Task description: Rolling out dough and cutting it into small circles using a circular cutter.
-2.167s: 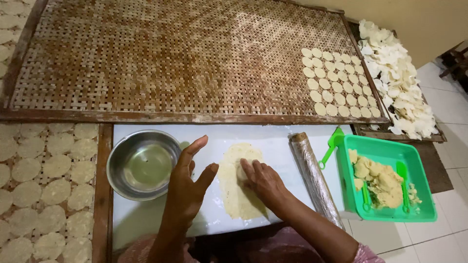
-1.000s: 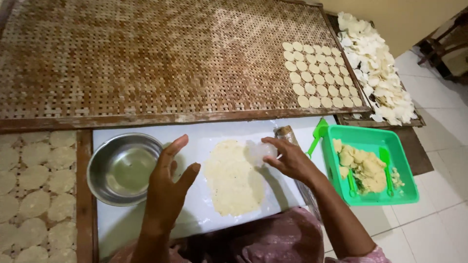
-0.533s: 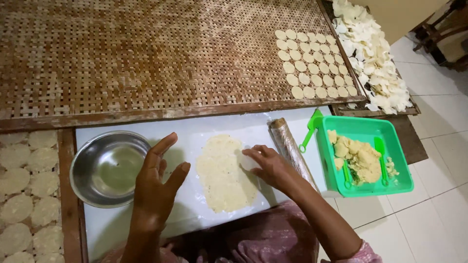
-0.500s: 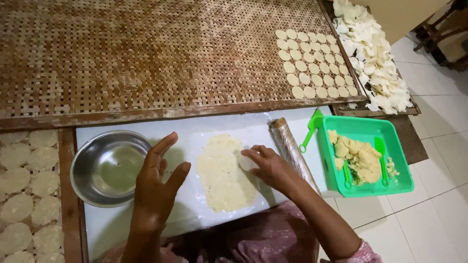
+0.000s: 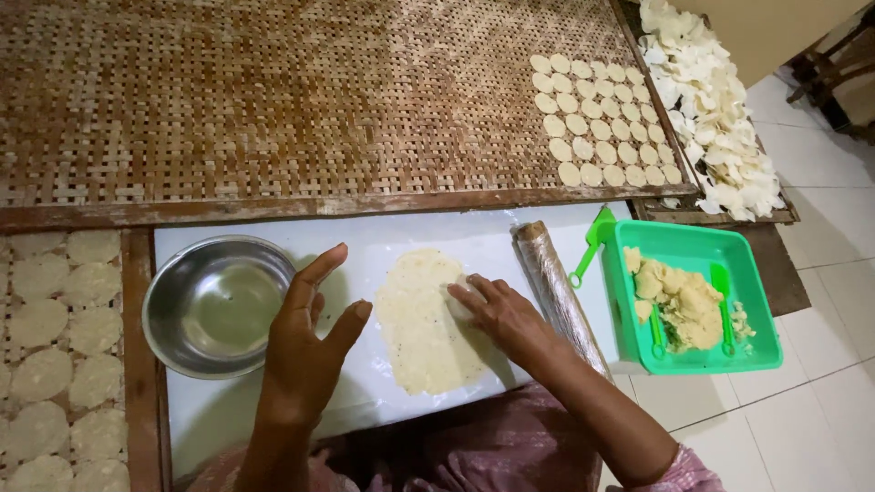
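Observation:
A flat oval sheet of pale dough [image 5: 424, 328] lies on a white board [image 5: 456, 239] in front of me. My right hand [image 5: 506, 314] rests on the sheet's upper right edge, its fingers curled over a small pale round cutter [image 5: 458, 302] pressed against the dough. My left hand [image 5: 305, 351] lies flat on the board just left of the sheet, fingers spread, holding nothing. It sits between the dough and a steel bowl [image 5: 214, 305].
A plastic-wrapped rolling pin [image 5: 551, 278] lies right of the dough. Beyond it stands a green tray [image 5: 693, 239] with dough lumps [image 5: 679, 301] and green scoops. A woven mat [image 5: 273, 100] carries rows of round discs [image 5: 606, 118]; more discs [image 5: 55, 346] lie at left; white chips [image 5: 702, 91] are piled at right.
My right hand went from the dough's middle up toward the rolling pin, then came back onto the sheet's right edge. My left hand stayed flat on the board.

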